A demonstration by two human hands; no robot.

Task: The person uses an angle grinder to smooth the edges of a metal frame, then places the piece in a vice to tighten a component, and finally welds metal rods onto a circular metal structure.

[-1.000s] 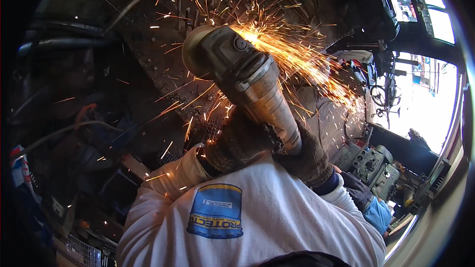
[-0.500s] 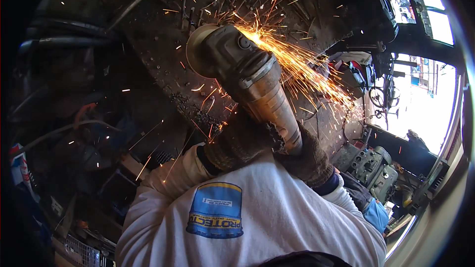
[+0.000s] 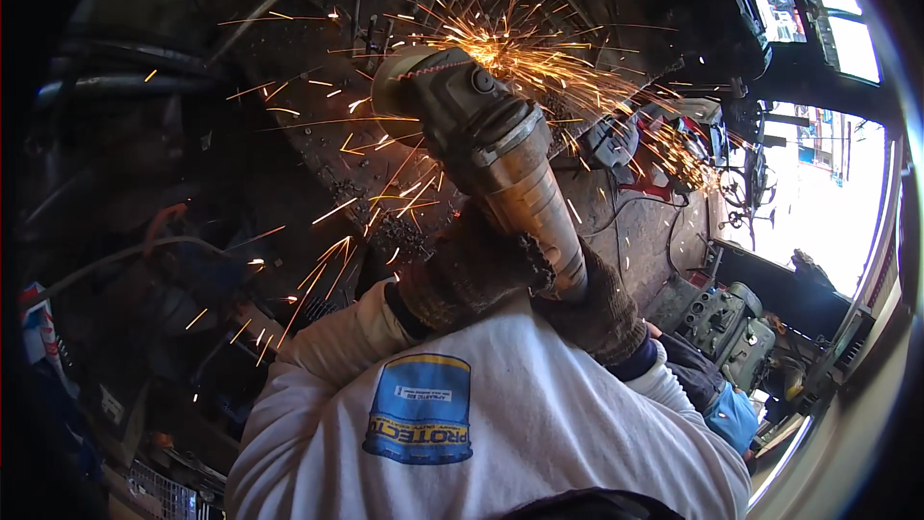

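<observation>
sparks [image 3: 515, 56], bright orange, spray ahead of the left grip [image 3: 467, 274] and right grip [image 3: 606, 313], both gloved in dark brown knit and clenched on a copper-brown cylindrical angle grinder [image 3: 527, 188]. its grey metal head [image 3: 460, 106] slants forward-left of them, carrying a pale round disc [image 3: 388, 94]; a grey-green metal machine [image 3: 730, 327] stands right of the right grip.

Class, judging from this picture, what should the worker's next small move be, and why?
Probably a slight turn of the angle grinder, steadied by the left hand and right hand, both gloved. The sparks stream rightward and, in this view, cross the red and grey equipment, so redirecting them seems prudent.
</observation>
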